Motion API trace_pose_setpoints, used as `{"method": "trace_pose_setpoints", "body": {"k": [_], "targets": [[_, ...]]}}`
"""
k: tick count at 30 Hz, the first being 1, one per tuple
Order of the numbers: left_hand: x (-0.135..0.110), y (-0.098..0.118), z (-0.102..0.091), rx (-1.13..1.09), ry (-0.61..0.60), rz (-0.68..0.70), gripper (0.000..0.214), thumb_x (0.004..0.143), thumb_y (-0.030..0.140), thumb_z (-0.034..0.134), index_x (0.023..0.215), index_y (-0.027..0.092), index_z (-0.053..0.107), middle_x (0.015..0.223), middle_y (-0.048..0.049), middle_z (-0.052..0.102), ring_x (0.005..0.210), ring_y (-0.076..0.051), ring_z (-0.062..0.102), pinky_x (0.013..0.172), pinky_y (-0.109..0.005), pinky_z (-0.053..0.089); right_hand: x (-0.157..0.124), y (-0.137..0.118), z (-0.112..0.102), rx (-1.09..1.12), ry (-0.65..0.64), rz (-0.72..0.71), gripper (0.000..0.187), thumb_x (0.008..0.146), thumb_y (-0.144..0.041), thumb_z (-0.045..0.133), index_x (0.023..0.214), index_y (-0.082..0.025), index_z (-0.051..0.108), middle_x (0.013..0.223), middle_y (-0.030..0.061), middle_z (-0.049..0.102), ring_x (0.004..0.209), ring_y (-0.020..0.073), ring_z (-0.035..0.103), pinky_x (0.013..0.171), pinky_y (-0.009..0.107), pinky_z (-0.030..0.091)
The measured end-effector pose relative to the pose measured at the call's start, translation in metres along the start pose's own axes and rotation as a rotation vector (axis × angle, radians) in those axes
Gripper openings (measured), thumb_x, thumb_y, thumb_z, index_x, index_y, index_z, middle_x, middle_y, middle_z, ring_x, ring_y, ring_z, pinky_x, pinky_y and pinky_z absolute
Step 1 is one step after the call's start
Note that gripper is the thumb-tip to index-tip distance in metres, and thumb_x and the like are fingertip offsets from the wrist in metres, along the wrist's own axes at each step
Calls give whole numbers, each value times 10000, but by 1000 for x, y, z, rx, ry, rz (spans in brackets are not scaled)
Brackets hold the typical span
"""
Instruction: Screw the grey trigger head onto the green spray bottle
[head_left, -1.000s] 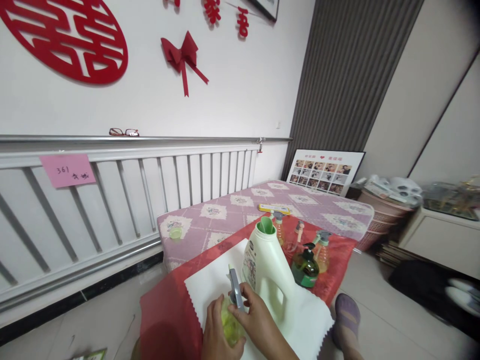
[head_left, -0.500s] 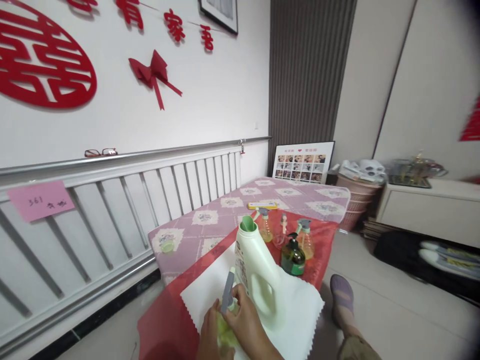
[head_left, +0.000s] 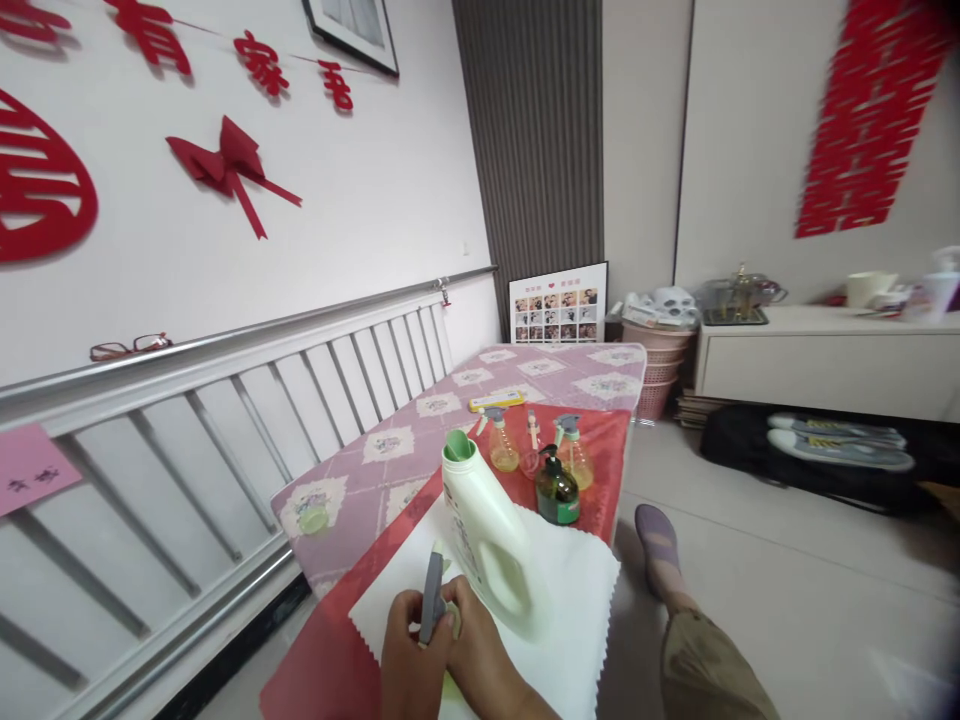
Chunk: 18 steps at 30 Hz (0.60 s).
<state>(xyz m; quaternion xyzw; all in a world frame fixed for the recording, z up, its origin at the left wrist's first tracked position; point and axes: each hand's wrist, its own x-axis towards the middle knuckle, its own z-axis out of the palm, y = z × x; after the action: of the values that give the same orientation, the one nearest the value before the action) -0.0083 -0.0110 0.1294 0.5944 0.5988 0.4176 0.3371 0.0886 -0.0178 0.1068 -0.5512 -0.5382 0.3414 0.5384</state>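
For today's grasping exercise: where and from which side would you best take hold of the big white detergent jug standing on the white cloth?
Probably the moulded loop handle on the white detergent jug, approached from the near right side: it stands upright, handle facing the person.

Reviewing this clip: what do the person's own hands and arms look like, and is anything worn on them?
Both hands are bare: left hand, right hand. No gloves, rings or watch show. The forearms run out of the bottom edge with no sleeve in view, so what is worn higher up cannot be told.

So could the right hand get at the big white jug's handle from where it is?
Probably yes: the right hand sits beside the white jug, handle side facing it, nothing between, though it's busy on the spray head.
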Motion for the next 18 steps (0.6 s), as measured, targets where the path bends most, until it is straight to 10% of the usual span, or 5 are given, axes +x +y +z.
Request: {"method": "trace_pose_setpoints", "body": {"k": [18], "targets": [[14,-54,-2,-123,-117,101,388,836,459,485,1118,202,556,1108,-99,710,973,-240,668,877,-399,507,-14,13,-9,-35,-123,-51,444,877,-325,497,1285,-153,516,1313,178,609,1250,284,549,1091,465,410]]}}
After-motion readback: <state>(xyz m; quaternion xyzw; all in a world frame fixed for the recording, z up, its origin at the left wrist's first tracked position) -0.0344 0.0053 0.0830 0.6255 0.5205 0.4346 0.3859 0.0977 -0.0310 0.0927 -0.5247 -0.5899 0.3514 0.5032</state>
